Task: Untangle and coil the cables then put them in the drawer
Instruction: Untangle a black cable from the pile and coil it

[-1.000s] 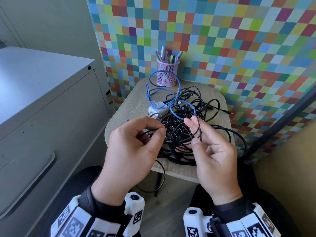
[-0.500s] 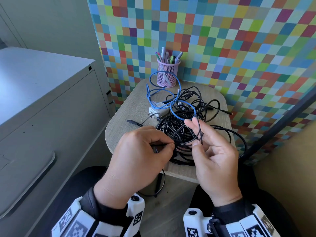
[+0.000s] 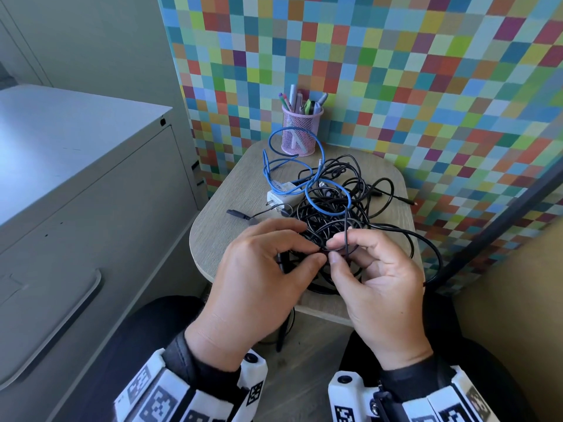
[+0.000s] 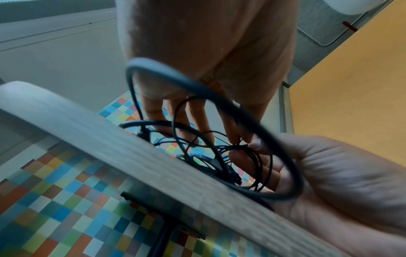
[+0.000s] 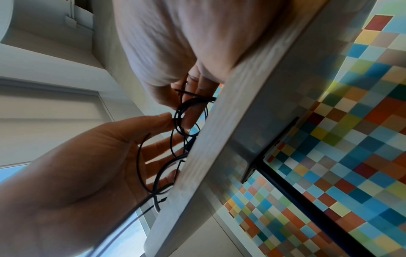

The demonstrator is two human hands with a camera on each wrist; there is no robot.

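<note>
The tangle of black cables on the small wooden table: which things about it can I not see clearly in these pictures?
- Head view: the near part of the tangle of black cables is hidden behind the left hand and right hand.
- Head view: which strands belong to which cable; they overlap too densely.
- Left wrist view: the nearest thick black loop is blurred.
- Right wrist view: the small wooden table edge hides the pile.

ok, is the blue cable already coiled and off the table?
No, the blue cable lies in loose loops on the table, tangled with the black cables.
</note>
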